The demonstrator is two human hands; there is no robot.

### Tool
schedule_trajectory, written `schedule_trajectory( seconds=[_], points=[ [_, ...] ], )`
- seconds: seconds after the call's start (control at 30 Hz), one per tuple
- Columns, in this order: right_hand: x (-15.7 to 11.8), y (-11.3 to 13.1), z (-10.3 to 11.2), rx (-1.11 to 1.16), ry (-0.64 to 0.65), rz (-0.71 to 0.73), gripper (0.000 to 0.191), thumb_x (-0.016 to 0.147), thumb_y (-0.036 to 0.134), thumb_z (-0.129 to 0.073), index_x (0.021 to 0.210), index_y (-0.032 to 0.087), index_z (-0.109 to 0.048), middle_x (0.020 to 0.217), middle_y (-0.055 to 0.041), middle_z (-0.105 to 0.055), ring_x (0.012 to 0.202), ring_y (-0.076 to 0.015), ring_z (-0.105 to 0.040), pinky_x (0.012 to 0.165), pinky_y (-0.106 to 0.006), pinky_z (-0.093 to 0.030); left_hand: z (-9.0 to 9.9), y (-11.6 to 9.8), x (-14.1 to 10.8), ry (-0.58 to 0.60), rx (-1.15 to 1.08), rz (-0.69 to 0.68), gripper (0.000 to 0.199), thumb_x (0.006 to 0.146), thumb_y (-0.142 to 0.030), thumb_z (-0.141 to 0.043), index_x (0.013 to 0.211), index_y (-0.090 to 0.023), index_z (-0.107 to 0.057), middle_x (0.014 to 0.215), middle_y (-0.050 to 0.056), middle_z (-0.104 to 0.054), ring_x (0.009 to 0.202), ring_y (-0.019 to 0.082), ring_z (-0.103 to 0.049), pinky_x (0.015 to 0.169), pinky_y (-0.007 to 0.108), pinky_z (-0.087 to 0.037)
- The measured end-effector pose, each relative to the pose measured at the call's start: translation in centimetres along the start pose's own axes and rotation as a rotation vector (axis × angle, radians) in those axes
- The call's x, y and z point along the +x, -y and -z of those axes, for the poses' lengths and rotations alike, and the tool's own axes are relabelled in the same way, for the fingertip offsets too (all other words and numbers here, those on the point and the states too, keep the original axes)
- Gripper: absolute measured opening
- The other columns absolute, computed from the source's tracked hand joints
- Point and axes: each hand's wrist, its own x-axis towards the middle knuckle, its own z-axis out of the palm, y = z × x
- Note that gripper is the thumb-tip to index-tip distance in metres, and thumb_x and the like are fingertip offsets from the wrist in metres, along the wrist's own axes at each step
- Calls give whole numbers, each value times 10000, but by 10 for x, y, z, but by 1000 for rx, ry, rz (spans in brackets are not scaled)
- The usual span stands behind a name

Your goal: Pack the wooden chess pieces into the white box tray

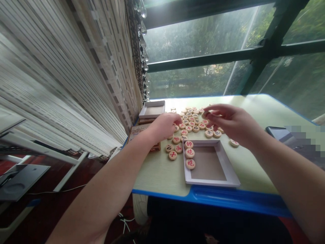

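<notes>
Round wooden Chinese chess pieces [188, 128] with red or black characters lie spread over the table. My right hand [225, 117] is above their right side, its thumb and fingertips pinching one Chinese chess piece [204, 114] tilted on edge. On the left of the spread, my left hand [166, 124] is low among the pieces with its fingers curled down. What its fingertips hold, if anything, is hidden. Nearer to me lies a shallow white box tray [230, 166]. Three red-marked pieces [190, 153] form a column along its left inner side.
Another white box part [152, 109] sits at the back left, above a brown patterned box [137, 132] partly behind my left arm. A dark flat device [279, 134] lies to the right. The pale table [162, 179] has a blue edge; curtains hang left, and windows stand behind.
</notes>
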Motion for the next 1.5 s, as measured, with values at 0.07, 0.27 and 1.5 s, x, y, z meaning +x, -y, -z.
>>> schedule_trajectory(
  seconds=[0.07, 0.27, 1.5],
  points=[
    [2, 2, 2, 107, -99, -45, 253, 749, 376, -628, 966, 248, -640, 928, -51, -665, 710, -191, -656, 555, -295, -500, -1, 1, 0, -7, 4, -12, 385, 674, -2, -407, 895, -154, -683, 905, 41, -689, 835, 158, -610, 767, 266, -490],
    [11, -7, 8, 345, -188, -253, 180, 756, 212, -560, 929, 208, -612, 920, -67, -642, 731, -194, -674, 637, -328, -574, -2, 1, -1, -29, 22, -16, 359, 684, -20, -413, 883, -158, -679, 879, 33, -689, 809, 153, -609, 740, 255, -483],
    [-32, 31, 0, -346, 729, 270, 273, 670, 372, -682, 900, 226, -665, 924, -34, -603, 788, -169, -549, 641, -281, -434, -7, -4, 0, -24, -55, -88, 203, 709, -177, -491, 717, -137, -690, 627, 5, -632, 581, 102, -511, 587, 216, -390]
  ],
)
